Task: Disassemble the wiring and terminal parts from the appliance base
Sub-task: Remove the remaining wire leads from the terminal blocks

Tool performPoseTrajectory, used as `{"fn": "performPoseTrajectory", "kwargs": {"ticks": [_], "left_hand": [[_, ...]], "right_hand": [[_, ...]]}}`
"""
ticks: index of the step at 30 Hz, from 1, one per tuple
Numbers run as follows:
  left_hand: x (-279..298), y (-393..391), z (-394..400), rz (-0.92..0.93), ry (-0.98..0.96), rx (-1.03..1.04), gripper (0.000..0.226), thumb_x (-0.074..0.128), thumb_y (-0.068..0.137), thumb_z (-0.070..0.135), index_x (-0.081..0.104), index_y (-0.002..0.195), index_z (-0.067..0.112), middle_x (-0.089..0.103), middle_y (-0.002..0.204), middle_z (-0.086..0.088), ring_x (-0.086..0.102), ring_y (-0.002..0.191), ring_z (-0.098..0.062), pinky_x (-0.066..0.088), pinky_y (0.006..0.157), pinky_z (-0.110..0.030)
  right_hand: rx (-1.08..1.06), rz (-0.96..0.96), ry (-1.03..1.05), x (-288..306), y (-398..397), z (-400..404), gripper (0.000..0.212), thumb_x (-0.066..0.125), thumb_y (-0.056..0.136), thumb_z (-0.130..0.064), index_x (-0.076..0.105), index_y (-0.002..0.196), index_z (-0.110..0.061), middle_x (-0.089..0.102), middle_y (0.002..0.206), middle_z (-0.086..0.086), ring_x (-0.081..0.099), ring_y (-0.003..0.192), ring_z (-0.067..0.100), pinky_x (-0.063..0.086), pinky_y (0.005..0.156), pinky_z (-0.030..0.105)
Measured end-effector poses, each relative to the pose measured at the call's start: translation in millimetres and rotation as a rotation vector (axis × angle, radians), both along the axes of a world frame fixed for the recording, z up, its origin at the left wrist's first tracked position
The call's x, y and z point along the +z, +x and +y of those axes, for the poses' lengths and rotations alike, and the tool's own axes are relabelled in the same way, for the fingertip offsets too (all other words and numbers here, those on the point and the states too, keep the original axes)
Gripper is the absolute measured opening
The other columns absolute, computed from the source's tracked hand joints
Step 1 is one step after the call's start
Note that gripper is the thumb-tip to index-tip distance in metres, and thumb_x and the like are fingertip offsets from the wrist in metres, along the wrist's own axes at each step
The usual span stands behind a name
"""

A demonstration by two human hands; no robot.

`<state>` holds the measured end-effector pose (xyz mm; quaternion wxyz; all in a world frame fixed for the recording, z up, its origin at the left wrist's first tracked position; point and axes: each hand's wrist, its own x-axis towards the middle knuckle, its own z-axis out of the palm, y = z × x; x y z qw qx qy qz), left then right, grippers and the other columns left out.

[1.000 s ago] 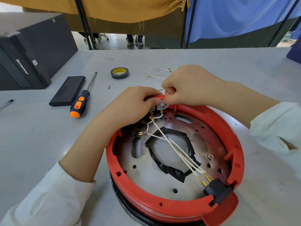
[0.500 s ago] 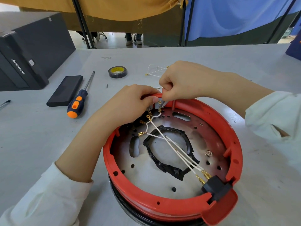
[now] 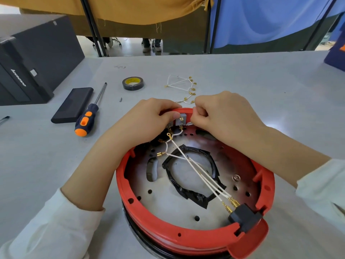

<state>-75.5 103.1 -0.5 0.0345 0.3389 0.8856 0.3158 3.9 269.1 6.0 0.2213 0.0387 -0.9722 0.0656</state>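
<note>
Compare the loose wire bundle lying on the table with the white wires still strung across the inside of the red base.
The loose wire bundle lies slack and looped on the table beyond the red base; the white wires in the base run nearly straight across the metal plate. The bundle's terminals hang free, while the base wires end at the black connector and the grey switch block between the left hand and right hand. Both are thin white wires with brass terminals.

1. Both hands crowd the far rim of the red appliance base (image 3: 186,240), the left hand (image 3: 147,120) and right hand (image 3: 224,116) flanking the grey terminal block (image 3: 180,119).
2. White wires (image 3: 201,176) cross the base's middle diagonally, barring a straight reach inside.
3. Toward the desk's (image 3: 261,81) left edge lie a screwdriver (image 3: 87,118), black case (image 3: 73,104) and computer tower (image 3: 37,58).
4. Tape roll (image 3: 133,83) and loose wires (image 3: 183,88) sit beyond the hands.
5. The desk's right side lies open.
</note>
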Motion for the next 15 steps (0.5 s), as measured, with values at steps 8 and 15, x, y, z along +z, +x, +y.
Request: {"fn": "performPoseTrajectory", "kwargs": {"ticks": [8, 15], "left_hand": [[-0.1, 0.1, 0.2, 0.014, 0.003, -0.002, 0.027, 0.054, 0.095, 0.034, 0.064, 0.119, 0.034, 0.051, 0.066, 0.029, 0.047, 0.059, 0.023, 0.032, 0.054, 0.002], [0.7, 0.1, -0.4, 0.018, -0.016, 0.002, 0.026, 0.053, 0.095, 0.035, 0.063, 0.118, 0.037, 0.061, 0.080, 0.023, 0.050, 0.063, 0.018, 0.032, 0.055, 0.001]], "right_hand": [[-0.021, 0.011, 0.003, -2.6, -4.0, -1.8, 0.041, 0.050, 0.087, -0.028, 0.024, 0.056, -0.022, 0.033, 0.052, -0.003, 0.039, 0.057, 0.028, 0.024, 0.053, 0.031], [-0.024, 0.003, 0.017, -1.2, -3.5, -2.6, 0.040, 0.052, 0.084, -0.027, 0.025, 0.055, -0.021, 0.032, 0.051, -0.003, 0.037, 0.055, 0.027, 0.019, 0.048, 0.031]]}}
